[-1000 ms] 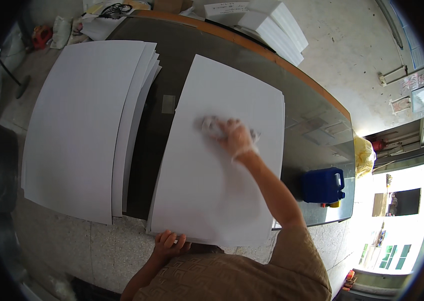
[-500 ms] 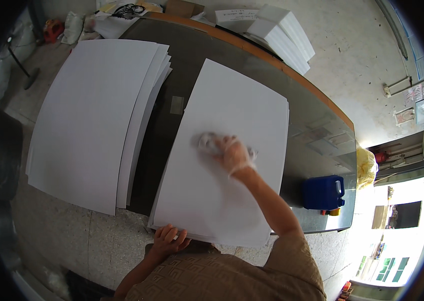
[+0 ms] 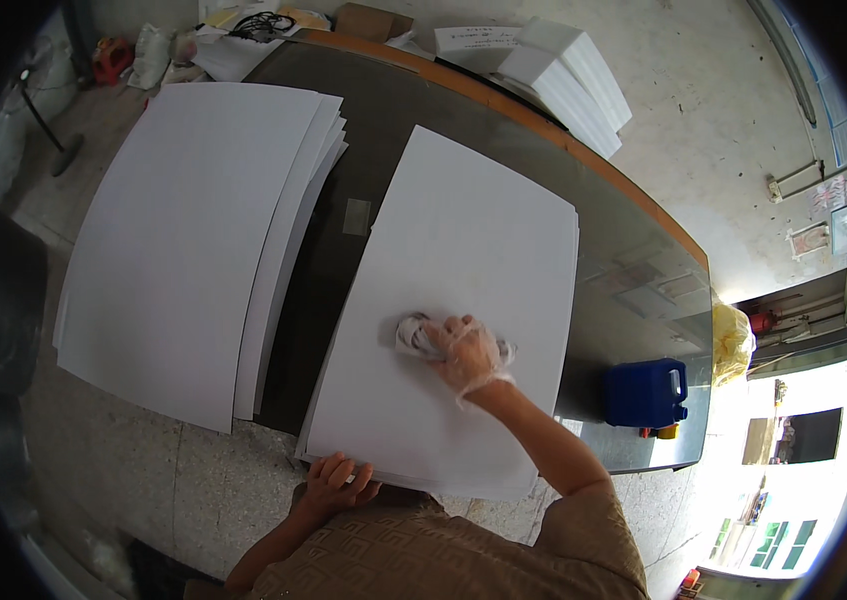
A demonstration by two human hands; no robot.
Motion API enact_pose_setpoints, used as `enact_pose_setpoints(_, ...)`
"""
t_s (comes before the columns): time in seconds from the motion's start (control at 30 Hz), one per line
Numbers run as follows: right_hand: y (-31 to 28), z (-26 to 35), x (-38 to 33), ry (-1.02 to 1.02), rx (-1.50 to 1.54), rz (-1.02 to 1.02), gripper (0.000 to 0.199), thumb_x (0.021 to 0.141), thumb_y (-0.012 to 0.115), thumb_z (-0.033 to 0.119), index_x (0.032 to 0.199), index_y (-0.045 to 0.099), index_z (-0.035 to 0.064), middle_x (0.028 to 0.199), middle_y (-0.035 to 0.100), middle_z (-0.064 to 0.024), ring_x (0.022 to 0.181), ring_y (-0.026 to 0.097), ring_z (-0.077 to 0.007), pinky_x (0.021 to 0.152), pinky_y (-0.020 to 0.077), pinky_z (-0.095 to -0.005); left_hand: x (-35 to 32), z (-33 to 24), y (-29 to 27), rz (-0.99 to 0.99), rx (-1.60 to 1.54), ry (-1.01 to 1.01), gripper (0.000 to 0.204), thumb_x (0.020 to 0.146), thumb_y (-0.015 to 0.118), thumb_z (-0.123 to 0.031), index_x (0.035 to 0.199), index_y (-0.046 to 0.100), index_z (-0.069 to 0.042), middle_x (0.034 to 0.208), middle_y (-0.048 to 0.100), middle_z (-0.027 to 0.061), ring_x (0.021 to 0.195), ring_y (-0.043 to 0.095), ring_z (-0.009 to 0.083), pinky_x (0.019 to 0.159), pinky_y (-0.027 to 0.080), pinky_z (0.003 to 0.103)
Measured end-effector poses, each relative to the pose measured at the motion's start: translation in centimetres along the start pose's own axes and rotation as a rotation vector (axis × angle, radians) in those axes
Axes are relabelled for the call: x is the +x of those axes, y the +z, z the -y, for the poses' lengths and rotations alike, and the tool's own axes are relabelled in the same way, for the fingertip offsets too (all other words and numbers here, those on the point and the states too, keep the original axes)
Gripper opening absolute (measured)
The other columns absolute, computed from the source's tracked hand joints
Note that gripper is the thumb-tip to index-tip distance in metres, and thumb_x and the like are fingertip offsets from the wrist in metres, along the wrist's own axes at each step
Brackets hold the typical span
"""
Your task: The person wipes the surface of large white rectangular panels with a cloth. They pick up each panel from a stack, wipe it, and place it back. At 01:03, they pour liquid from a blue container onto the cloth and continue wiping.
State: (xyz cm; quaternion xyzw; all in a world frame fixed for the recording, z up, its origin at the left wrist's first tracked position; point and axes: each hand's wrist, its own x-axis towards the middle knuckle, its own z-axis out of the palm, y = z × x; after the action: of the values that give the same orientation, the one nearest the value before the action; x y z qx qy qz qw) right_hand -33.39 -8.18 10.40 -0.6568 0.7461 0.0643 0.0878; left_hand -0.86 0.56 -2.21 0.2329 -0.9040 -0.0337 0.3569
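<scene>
My right hand [image 3: 468, 355], in a loose clear plastic glove, is closed around a wadded whitish cloth [image 3: 413, 335] with darker markings. It presses the cloth against the top sheet of a stack of large white sheets [image 3: 473, 230], a little below the middle of the sheet. At the near left corner, my bare left hand [image 3: 336, 484] has its fingers curled over the edge of that stack. To the left lies a second stack of large white sheets [image 3: 173, 230], its right edges fanned out.
Both stacks lie on a dark glass-topped table [image 3: 633, 290] with a wooden far edge. A blue jerrycan [image 3: 643, 393] stands on its right end. Beyond the table are white foam blocks [image 3: 573, 75] and a cardboard box [image 3: 371, 22]. A yellow bag [image 3: 731, 340] sits past the right end.
My right hand has drawn the cloth down the sheet towards me. My left hand stays at the corner of the stack.
</scene>
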Motion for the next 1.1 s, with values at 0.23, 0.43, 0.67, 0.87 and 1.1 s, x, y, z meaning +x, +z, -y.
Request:
enact_pose_setpoints(0.23, 0.3, -8.0, 4.1, 0.363, 0.115, -0.246, 0.044, 0.090, 0.065, 0.038, 0.126, 0.064, 0.0132, 0.103, 0.066, -0.0179, 0.099, 0.063, -0.0374, 0.085, 0.0520, -0.0438, 0.7, -0.1, -0.1, 0.020, -0.024, 0.027, 0.040, 0.083, 0.069, -0.047, 0.113, 0.062, -0.022, 0.114, 0.045, 0.0053, 0.113, 0.049, 0.0236, 0.091, 0.042, 0.040)
enact_pose_setpoints(0.43, 1.5, -4.6, -1.1, 0.227, 0.001, -0.180, 0.048, 0.085, 0.070, 0.033, 0.128, 0.062, 0.0129, 0.107, 0.064, -0.0186, 0.104, 0.059, -0.0376, 0.090, 0.0501, -0.0450, 0.7, 0.3, -0.3, 0.011, -0.017, 0.026, 0.040, 0.082, 0.069, -0.046, 0.113, 0.062, -0.021, 0.115, 0.044, 0.0056, 0.114, 0.048, 0.0239, 0.091, 0.041, 0.040)
enact_pose_setpoints(0.67, 1.8, -5.8, -0.9, 0.347, 0.113, -0.207, 0.046, 0.086, 0.069, 0.036, 0.125, 0.063, 0.0111, 0.109, 0.064, -0.0163, 0.106, 0.059, -0.0364, 0.091, 0.0487, -0.0444, 0.9, 0.3, 0.2, 0.003, -0.025, 0.034, 0.040, 0.081, 0.069, -0.046, 0.112, 0.062, -0.022, 0.114, 0.044, 0.0049, 0.114, 0.047, 0.0229, 0.091, 0.040, 0.040)
enact_pose_setpoints(0.87, 0.7, -1.2, -4.5, 0.119, -0.009, 0.090, 0.060, 0.080, 0.075, 0.036, 0.135, 0.055, 0.0223, 0.118, 0.060, -0.0117, 0.114, 0.054, -0.0335, 0.100, 0.0468, -0.0477, 0.3, 0.2, 0.1, 0.003, -0.029, 0.000, 0.038, 0.081, 0.068, -0.046, 0.110, 0.062, -0.023, 0.112, 0.045, 0.0038, 0.111, 0.048, 0.0228, 0.091, 0.040, 0.039)
enact_pose_setpoints(1.1, -2.2, -11.4, 12.0, 0.352, 0.143, -0.373, 0.044, 0.091, 0.063, 0.043, 0.122, 0.066, 0.0124, 0.105, 0.066, -0.0204, 0.094, 0.064, -0.0375, 0.084, 0.0512, -0.0438, 1.2, -0.2, -0.2, 0.047, -0.031, -0.022, 0.038, 0.080, 0.069, -0.046, 0.110, 0.062, -0.023, 0.112, 0.045, 0.0041, 0.110, 0.050, 0.0226, 0.090, 0.041, 0.040)
